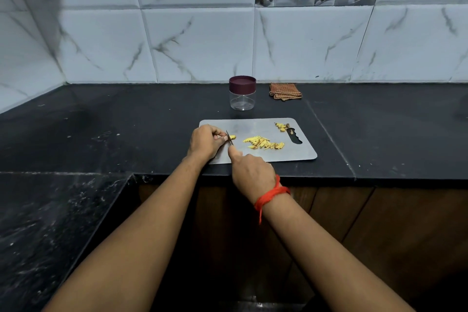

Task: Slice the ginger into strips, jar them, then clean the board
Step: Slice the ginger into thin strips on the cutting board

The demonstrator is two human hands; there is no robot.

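A steel cutting board (pixel 298 152) lies on the black counter. My left hand (pixel 205 142) pins a small yellow ginger piece (pixel 232 137) at the board's left end. My right hand (pixel 249 172) grips a knife (pixel 229 140) whose blade stands on the ginger right by my left fingertips. A pile of cut ginger strips (pixel 263 143) lies mid-board. A few ginger scraps (pixel 281 126) sit by the board's handle slot. Behind the board stands a clear jar (pixel 242 99) with its maroon lid on.
A folded brown checked cloth (pixel 285 91) lies at the back, right of the jar. The black counter (pixel 126 121) runs left into a corner with a lower section in front. Marble-look wall tiles rise behind. The counter's front edge is just below the board.
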